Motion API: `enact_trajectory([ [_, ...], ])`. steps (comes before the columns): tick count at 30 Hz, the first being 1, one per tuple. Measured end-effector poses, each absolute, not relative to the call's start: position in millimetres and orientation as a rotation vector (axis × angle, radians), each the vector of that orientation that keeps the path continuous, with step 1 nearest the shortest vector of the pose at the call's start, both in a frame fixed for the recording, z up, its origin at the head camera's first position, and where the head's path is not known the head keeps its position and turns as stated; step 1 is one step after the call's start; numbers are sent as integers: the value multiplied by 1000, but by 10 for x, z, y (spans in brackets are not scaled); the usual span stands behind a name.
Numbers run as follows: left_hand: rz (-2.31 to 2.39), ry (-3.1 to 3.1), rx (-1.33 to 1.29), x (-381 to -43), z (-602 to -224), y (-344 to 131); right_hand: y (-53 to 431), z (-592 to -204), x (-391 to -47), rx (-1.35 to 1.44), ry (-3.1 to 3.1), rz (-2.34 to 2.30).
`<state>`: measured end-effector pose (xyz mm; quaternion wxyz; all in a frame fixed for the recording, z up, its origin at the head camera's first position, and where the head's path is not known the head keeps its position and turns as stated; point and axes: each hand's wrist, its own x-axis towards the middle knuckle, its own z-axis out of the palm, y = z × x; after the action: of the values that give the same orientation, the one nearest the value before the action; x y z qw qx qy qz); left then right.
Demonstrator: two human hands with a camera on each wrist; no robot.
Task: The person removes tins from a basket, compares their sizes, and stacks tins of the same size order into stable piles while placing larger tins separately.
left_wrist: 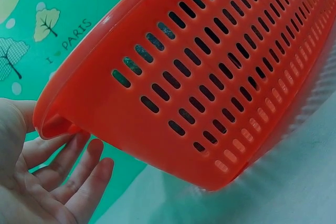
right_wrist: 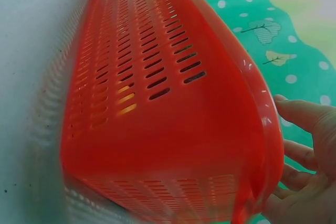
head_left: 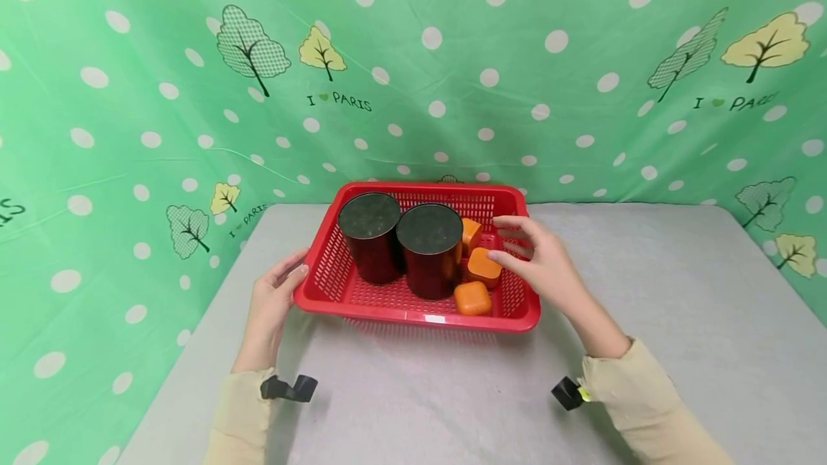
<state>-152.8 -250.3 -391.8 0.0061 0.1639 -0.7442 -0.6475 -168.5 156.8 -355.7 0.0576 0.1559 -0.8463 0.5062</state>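
A red plastic basket (head_left: pixel 413 318) with slotted sides stands on the grey table, holding two tall dark red cylinders with black tops, one on the left (head_left: pixel 370 215) and one beside it (head_left: pixel 431 229). My left hand (head_left: pixel 270 300) grips the basket's left rim, thumb on top and fingers under it (left_wrist: pixel 58 171). Over the basket's right end reaches my right hand (head_left: pixel 543 260), fingers spread, thumb tip overlapping a rounded orange block (head_left: pixel 484 264). Another orange block (head_left: pixel 473 298) lies in front of that one, and a third (head_left: pixel 470 235) sits behind, partly hidden by a cylinder.
Behind the table (head_left: pixel 672 307) hangs a green cloth (head_left: pixel 413 85) with white dots and printed trees, reaching down its left side too. Both wrists carry black straps with small black mounts, the left one (head_left: pixel 291 388) and the right one (head_left: pixel 568 393).
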Motion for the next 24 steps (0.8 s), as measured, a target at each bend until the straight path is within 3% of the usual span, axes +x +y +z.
enact_trajectory([
  [9, -2032, -2313, 492, -1536, -3904, -2503, 1581, -3548, -1842, 579, -2590, 1584],
  [24, -2036, -2323, 524, -1526, -3925, -2494, 1781, -3515, -2331, 1186, -2762, 1678],
])
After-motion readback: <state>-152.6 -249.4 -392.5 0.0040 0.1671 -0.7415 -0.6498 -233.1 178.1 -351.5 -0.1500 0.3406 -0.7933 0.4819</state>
